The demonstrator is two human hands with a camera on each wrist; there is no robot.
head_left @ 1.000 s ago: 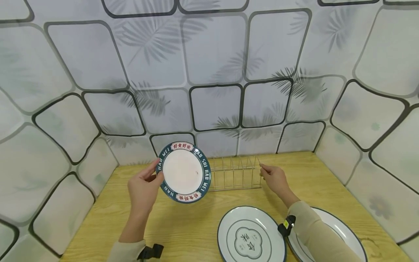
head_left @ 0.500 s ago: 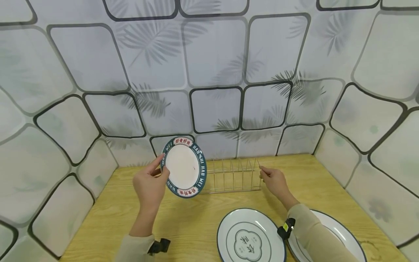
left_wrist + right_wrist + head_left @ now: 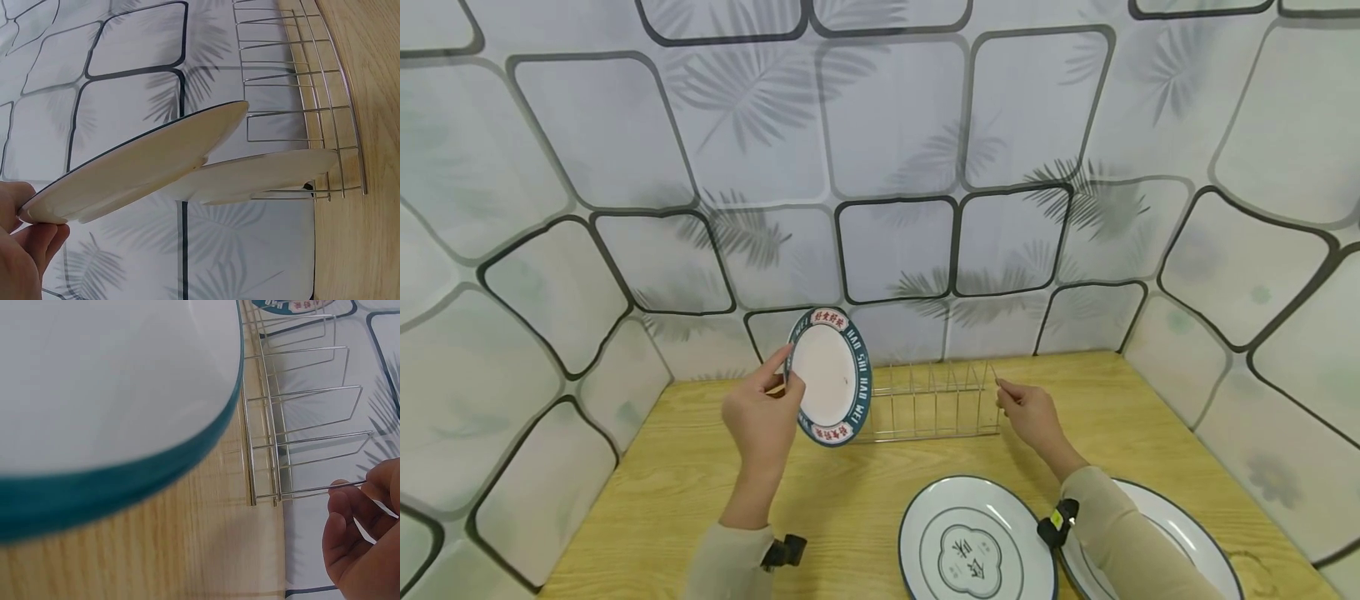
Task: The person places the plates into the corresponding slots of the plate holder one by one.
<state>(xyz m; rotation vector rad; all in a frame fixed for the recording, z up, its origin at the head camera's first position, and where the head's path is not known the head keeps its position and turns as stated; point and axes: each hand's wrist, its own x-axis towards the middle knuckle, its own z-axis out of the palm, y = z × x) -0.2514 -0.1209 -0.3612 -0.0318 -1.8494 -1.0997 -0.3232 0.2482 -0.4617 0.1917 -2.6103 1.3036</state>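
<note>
While bracing the wire dish rack (image 3: 936, 408), right hand (image 3: 1033, 417): pinching its end wire between fingertips, presumably keeping so light a frame from sliding.
Left hand (image 3: 765, 417): pinching the rim, fingertips closed on it, likely leaving face and far edge free.
Blue-rimmed HAO SHI HAO WEI plate (image 3: 829, 375): tilting in that pinch, before the rack's left end.
Second plate (image 3: 269, 175): apparently standing in the rack.
Flower-outlined plate (image 3: 977, 542): lying on the table (image 3: 625, 517), near the rack.
</note>
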